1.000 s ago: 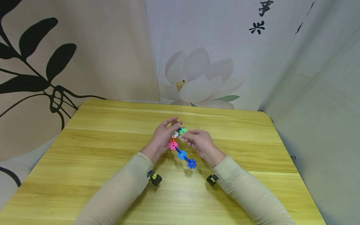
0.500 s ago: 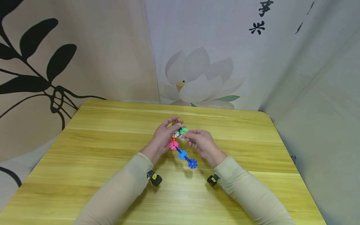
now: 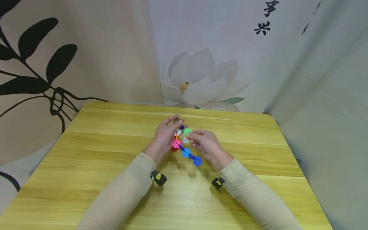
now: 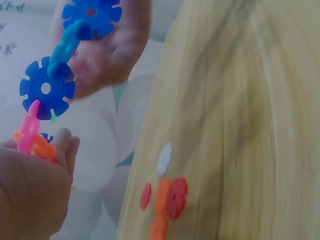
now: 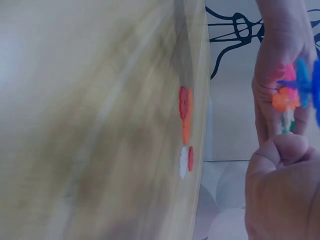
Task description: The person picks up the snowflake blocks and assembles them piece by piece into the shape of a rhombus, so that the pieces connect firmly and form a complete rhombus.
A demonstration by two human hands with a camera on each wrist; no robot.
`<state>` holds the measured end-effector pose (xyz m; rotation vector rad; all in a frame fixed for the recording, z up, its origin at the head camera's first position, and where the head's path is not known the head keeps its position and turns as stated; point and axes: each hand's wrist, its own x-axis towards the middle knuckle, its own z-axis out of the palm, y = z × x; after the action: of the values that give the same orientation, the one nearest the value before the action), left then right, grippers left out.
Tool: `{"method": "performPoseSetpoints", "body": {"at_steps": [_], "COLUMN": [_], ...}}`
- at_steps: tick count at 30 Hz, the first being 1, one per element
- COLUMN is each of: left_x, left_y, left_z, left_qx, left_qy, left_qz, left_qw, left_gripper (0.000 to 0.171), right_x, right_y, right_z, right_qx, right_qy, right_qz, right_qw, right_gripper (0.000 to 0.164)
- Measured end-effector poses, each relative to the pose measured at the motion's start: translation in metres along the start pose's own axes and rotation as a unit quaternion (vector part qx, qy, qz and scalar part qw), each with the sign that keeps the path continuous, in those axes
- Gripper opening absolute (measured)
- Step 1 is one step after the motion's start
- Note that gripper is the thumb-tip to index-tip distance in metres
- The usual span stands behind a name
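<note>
My left hand (image 3: 165, 135) grips a chain of notched plastic snowflake discs over the table. A white disc (image 3: 178, 132) sits by the thumb, and an orange disc (image 4: 44, 148) links toward a pink disc (image 3: 176, 143). From there the chain hangs out to the lower right, through a light-blue disc (image 3: 186, 152) to a dark-blue disc (image 3: 197, 161) at its free end. Between right thumb and index finger, my right hand (image 3: 206, 142) pinches a green disc (image 3: 187, 131), close beside the held chain. Part of the chain is hidden behind the left fingers.
Loose discs lie on the wooden table (image 3: 244, 198) beneath the hands: a white disc (image 4: 165, 159), red discs (image 4: 176, 198) and joined orange discs (image 4: 159, 220). A printed curtain (image 3: 212, 32) hangs behind the far table edge.
My left hand has shifted slightly back and left with the chain. The gap to the green disc has widened, and a white and a red disc on the table show more.
</note>
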<state>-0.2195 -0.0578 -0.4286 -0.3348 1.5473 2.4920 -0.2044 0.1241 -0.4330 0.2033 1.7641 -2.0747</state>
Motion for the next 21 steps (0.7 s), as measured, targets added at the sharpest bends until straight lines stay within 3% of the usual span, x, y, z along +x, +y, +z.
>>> {"method": "performPoseSetpoints", "body": {"at_steps": [4,9,21], "left_x": [0.0001,-0.0033,-0.0033], "left_y": [0.0017,0.0015,-0.0030], "left_z": [-0.0023,-0.0005,-0.0020], "left_qx": [-0.022,0.000,0.023], "left_qy": [0.015,-0.001,-0.023], "left_qz": [-0.015,-0.033,-0.030], "left_qw": [0.9995,0.9995,0.9990], "left_gripper": [0.038,0.041,0.041], "right_x": [-0.0014,-0.0004,-0.0003], "right_y": [0.0023,0.0023,0.0018], "right_z": [-0.0048,-0.0083,-0.0051], "right_qx": [-0.004,0.008,0.059], "right_qy": [0.015,-0.008,-0.030], "right_qz": [0.008,0.015,0.034], "right_qw": [1.000,1.000,0.997], "right_gripper": [0.021,0.020,0.007]}}
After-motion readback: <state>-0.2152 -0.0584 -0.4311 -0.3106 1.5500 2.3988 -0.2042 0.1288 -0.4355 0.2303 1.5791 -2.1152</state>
